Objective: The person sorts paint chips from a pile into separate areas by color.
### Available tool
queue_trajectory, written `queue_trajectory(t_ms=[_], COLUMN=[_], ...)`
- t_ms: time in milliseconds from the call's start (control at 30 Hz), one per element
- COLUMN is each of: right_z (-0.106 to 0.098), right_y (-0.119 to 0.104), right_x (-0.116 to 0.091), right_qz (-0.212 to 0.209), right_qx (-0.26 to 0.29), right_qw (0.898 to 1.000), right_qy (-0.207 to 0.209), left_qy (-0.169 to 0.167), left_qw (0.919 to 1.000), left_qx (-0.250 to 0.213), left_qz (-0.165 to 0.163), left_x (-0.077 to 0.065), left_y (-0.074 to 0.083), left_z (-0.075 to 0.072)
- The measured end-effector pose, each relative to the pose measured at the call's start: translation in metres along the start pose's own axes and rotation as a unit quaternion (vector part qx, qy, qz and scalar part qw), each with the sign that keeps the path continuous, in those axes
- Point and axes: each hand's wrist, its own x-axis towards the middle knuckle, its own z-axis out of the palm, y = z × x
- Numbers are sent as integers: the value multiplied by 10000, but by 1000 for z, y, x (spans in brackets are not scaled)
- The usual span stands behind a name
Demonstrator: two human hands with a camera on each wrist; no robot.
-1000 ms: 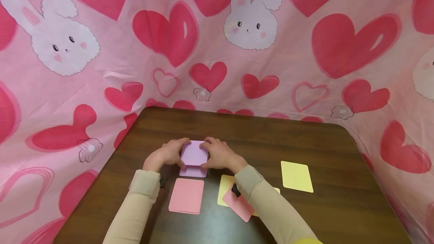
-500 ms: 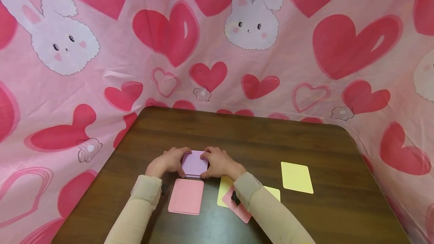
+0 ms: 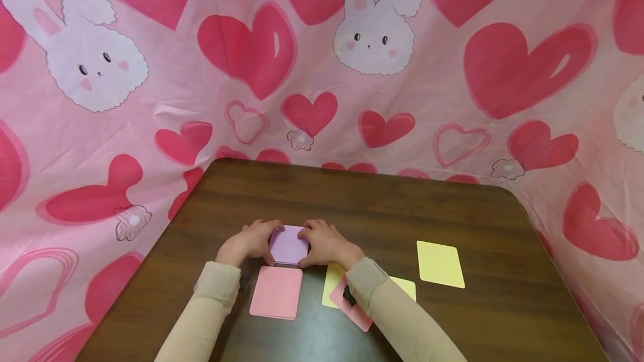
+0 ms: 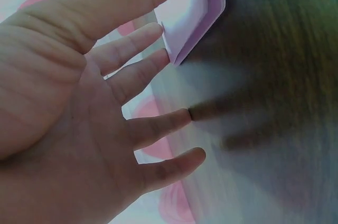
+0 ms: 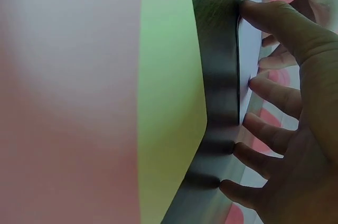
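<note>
A square purple card (image 3: 289, 246) with rounded corners lies flat over another purple card, the edges nearly lined up. My left hand (image 3: 250, 242) grips its left side, thumb at the near edge and fingers at the far edge. Opposite, my right hand (image 3: 328, 243) holds the right side the same way. In the left wrist view a narrow gap shows between the layers of the purple card (image 4: 185, 15). The right wrist view has thumb and fingertips at the edges of the purple card (image 5: 250, 44). Just nearer lies a pink card (image 3: 276, 293), apparently stacked on another.
Under my right forearm, a tilted pink card (image 3: 352, 310) overlaps a yellow card (image 3: 332, 284), and another yellow card (image 3: 406, 287) shows past the sleeve. One more yellow card (image 3: 440, 264) lies alone to the right on the brown table (image 3: 382, 205). Patterned pink cloth (image 3: 307, 71) hangs behind.
Both hands have drawn the upper purple card towards me, so that it now covers nearly all of the lower one. Since half a second ago they have hardly moved.
</note>
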Motion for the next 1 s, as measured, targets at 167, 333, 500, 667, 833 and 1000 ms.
queue_trajectory(t_ms=[167, 333, 500, 667, 833, 1000], right_z=[1, -7, -22, -34, -35, -29], right_y=[2, 8, 15, 21, 30, 38], right_x=[-3, -14, -27, -56, -92, -126], right_qz=[-26, -58, -58, 129, 467, 916], right_qx=[168, 396, 444, 400, 328, 374], right_qw=[9999, 9991, 9984, 9969, 9931, 9876], right_qy=[23, 156, 347, 663, 1023, 1215], left_qy=[-86, 58, 293, 390, 202, 28], left_qw=[9999, 9997, 9984, 9944, 9839, 9762], left_qx=[-30, 31, 231, 272, 414, 813], left_qz=[56, 221, 430, 943, 1724, 2011], left_x=[-1, -3, -8, -13, -17, -16], left_y=[2, 12, 33, 61, 88, 107], left_z=[-1, -6, -12, -7, 4, 16])
